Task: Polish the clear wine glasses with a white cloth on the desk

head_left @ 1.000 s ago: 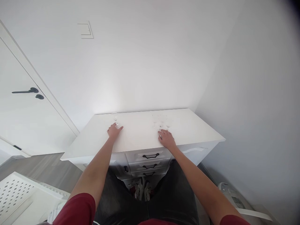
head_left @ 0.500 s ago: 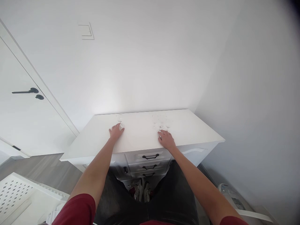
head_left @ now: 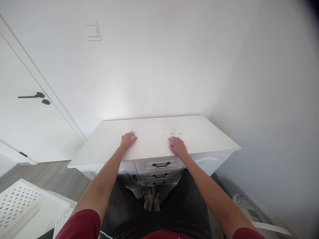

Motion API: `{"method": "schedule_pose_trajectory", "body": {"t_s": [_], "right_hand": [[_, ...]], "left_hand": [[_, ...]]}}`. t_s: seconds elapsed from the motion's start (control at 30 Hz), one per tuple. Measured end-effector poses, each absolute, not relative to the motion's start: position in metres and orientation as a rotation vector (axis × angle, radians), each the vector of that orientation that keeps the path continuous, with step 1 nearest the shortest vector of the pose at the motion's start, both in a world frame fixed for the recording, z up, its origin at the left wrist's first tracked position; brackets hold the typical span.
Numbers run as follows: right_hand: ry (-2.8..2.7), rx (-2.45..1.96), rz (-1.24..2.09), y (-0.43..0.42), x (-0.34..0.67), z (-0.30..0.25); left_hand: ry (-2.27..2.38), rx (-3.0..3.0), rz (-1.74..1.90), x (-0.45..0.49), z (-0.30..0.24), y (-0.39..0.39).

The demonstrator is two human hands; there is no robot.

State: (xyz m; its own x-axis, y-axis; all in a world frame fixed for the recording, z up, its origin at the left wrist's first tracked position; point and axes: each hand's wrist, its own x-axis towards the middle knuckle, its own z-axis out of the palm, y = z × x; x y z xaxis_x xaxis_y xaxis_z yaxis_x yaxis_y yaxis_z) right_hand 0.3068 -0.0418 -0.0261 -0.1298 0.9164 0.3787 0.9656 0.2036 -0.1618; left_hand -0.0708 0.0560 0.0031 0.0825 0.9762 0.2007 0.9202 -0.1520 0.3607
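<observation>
A white cabinet stands in front of me with clear glassware on its top. My left hand is closed with thumb and fingers around the low part of a clear glass, which looks stemmed. My right hand has its fingers curled at the base of another clear glass. Several more clear glasses stand just behind and beside that hand. They are so transparent against the white top that their outlines are hard to make out.
Drawers with black handles face me at the cabinet's front. A white wall rises behind it. To the left are a door with a black handle and a white perforated panel. A white appliance sits low at the right.
My left hand has moved slightly right, and its thumb and fingers have closed in around the glass. The right hand stays almost in place. The view has shifted a little.
</observation>
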Motion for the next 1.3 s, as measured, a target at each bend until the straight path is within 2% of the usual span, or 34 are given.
{"method": "schedule_pose_trajectory", "body": {"t_s": [0.2, 0.47, 0.93, 1.07, 1.3], "right_hand": [[-2.084, -1.744, -0.207, -0.044, 0.306, -0.024], [-2.060, -1.746, -0.286, -0.052, 0.302, -0.014], [-2.145, -1.574, -0.322, -0.059, 0.301, -0.008], [-2.233, -1.470, -0.151, -0.062, 0.300, -0.005], [-1.954, -1.286, 0.508, -0.055, 0.273, -0.003]], "left_hand": [[1.892, 2.301, 0.525, -0.061, 0.000, 0.038], [1.833, 2.454, 0.637, -0.035, -0.009, 0.006], [1.670, 2.515, 0.667, -0.039, -0.005, 0.004], [1.576, 2.499, 0.673, -0.040, 0.000, 0.002], [1.428, 2.491, 0.665, -0.043, 0.003, 0.001]]}}
